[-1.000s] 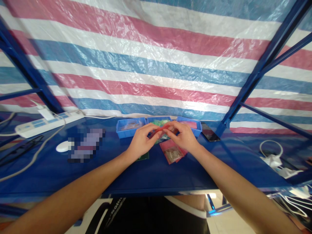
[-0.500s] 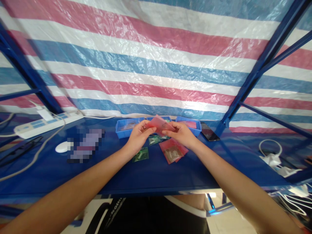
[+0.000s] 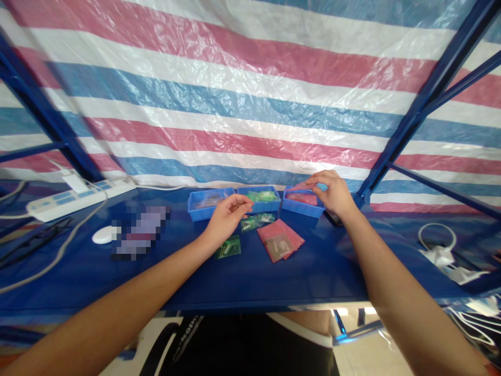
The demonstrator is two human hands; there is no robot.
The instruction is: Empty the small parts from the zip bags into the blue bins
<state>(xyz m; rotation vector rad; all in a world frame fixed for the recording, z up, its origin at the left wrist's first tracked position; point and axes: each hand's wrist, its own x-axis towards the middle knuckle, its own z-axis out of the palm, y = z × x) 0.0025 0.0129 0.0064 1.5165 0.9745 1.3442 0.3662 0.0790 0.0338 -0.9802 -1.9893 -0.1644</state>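
My right hand (image 3: 332,190) pinches a pink plastic bag (image 3: 301,186) above the right blue bin (image 3: 303,207), where more pink bags (image 3: 303,198) lie. My left hand (image 3: 230,211) hovers between the left and middle bins, thumb and fingertips together. Whether anything small is in that pinch cannot be made out. Two overlapping pink bags (image 3: 279,241) with something brownish in them rest on the table in front. Green-tinted bags of small parts (image 3: 257,222) lie just before the middle bin (image 3: 266,204), and another green bag (image 3: 228,247) sits nearer, partly behind my left wrist.
The left blue bin (image 3: 201,213) holds clear bags; green bags fill the middle one. A dark phone (image 3: 333,218) lies behind my right wrist. To the left are a white round object (image 3: 104,235), a power strip (image 3: 82,197) and cables. Striped plastic sheeting (image 3: 235,104) hangs behind the blue table.
My right hand has moved right and away from me, from the middle to the right bin, carrying the pink bag. My left hand let go of that bag and stays near the middle.
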